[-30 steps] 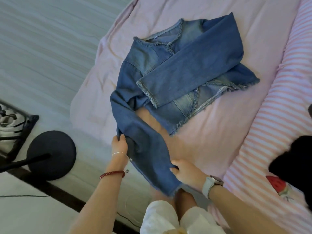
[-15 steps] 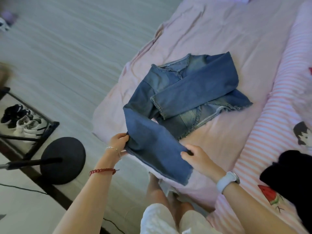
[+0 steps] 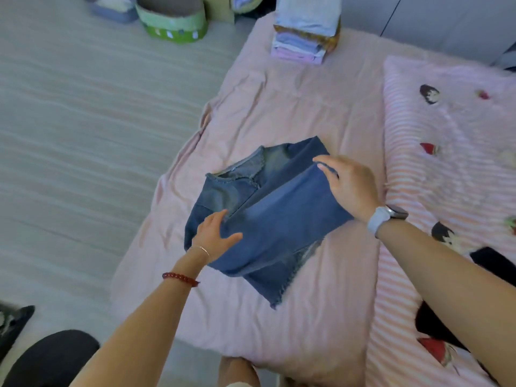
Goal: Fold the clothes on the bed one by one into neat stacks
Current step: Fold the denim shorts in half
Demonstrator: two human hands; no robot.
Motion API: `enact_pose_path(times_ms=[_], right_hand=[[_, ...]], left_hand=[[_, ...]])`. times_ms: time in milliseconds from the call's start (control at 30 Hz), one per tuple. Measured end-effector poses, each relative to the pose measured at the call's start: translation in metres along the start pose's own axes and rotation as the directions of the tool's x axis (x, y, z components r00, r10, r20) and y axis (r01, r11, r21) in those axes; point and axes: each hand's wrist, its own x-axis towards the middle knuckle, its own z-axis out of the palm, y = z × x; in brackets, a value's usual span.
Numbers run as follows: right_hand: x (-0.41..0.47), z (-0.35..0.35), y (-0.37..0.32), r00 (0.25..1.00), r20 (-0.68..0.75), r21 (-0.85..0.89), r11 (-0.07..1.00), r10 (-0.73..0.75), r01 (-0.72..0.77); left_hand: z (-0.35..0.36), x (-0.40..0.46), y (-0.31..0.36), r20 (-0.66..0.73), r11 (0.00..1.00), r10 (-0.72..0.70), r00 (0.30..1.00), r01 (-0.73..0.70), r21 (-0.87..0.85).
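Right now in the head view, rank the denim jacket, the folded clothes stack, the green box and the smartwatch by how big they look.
1. denim jacket
2. green box and folded clothes stack: alike, both far off, unranked
3. smartwatch

I look down at the denim jacket [image 3: 268, 216] lying on the pink bed [image 3: 321, 115], both sleeves crossed over its front. My left hand [image 3: 213, 233] rests flat on the near sleeve, fingers spread. My right hand [image 3: 347, 184] holds the sleeve's far edge, fingers curled over the cloth. A stack of folded clothes [image 3: 304, 37] sits at the far end of the bed. A striped quilt [image 3: 446, 163] lies to my right.
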Motion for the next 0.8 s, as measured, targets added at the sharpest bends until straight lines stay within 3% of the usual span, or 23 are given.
enact_pose_path(times_ms=[100, 200, 267, 333, 400, 433, 500, 567, 633, 700, 800], right_hand=[[0.051, -0.003, 0.015, 1.0, -0.025, -0.133, 0.991, 0.007, -0.01], [0.099, 0.009, 0.039, 0.977, -0.064, -0.345, 0.915, 0.202, -0.212], [0.107, 0.03, 0.049, 0.924, -0.085, -0.357, 0.855, 0.373, -0.377], [0.082, 0.064, 0.051, 0.853, -0.024, -0.213, 0.831, 0.521, -0.514], [0.028, 0.109, 0.037, 0.733, 0.154, -0.018, 0.743, 0.663, -0.669], [-0.004, 0.132, 0.026, 0.63, 0.261, 0.035, 0.645, 0.731, -0.763], [-0.063, 0.173, -0.001, 0.366, 0.478, 0.01, 0.412, 0.798, -0.911], [-0.1, 0.209, -0.027, 0.186, 0.627, -0.057, 0.282, 0.757, -0.958], [-0.111, 0.235, -0.049, 0.134, 0.679, -0.01, 0.191, 0.722, -0.981], [-0.107, 0.251, -0.064, 0.109, 0.698, 0.133, 0.021, 0.707, -0.991], [-0.102, 0.257, -0.071, 0.024, 0.712, 0.217, -0.187, 0.702, -0.958]], left_hand=[[-0.005, 0.052, 0.006, 0.189, 1.0, -0.006, 0.982, 0.005, 0.004], [0.001, 0.086, -0.004, 0.397, 0.996, -0.052, 0.916, 0.02, 0.083], [0.004, 0.098, -0.019, 0.397, 0.984, -0.112, 0.911, 0.047, 0.17], [0.006, 0.102, -0.033, 0.365, 0.964, -0.174, 0.915, 0.082, 0.255], [0.009, 0.1, -0.044, 0.326, 0.937, -0.212, 0.921, 0.096, 0.336], [0.011, 0.097, -0.048, 0.3, 0.936, -0.203, 0.932, 0.095, 0.34], [0.015, 0.091, -0.051, 0.225, 0.968, -0.133, 0.965, 0.078, 0.238], [0.017, 0.087, -0.051, 0.154, 0.993, -0.038, 0.987, 0.021, 0.112], [0.016, 0.085, -0.049, 0.118, 0.998, 0.049, 0.992, -0.054, 0.037], [0.014, 0.085, -0.045, 0.081, 0.994, 0.101, 0.992, -0.098, -0.043], [0.007, 0.084, -0.041, 0.017, 0.985, 0.092, 0.996, -0.089, -0.148]])
